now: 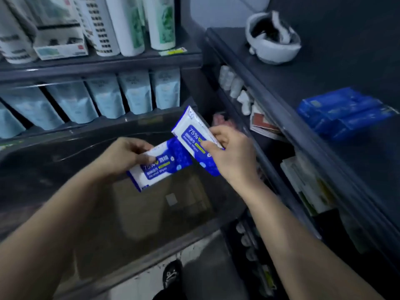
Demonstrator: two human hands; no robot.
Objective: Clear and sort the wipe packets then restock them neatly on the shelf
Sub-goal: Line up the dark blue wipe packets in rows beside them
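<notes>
I hold two blue-and-white alcohol wipe packets above a dark, bare shelf (65, 161). My left hand (123, 156) grips one wipe packet (158, 169) by its left part, thumb across its front. My right hand (229, 152) pinches the second wipe packet (192, 131), which tilts up to the left and overlaps the first one's right end. A stack of similar blue wipe packets (344, 113) lies on the dark top surface at the right.
Pale blue pouches (104, 98) line the shelf behind. White bottles and a box (60, 46) fill the shelf above. The right-hand unit (281, 135) holds small white bottles and boxes; a white headset-like object (272, 40) sits on its top. My shoe (172, 273) shows below.
</notes>
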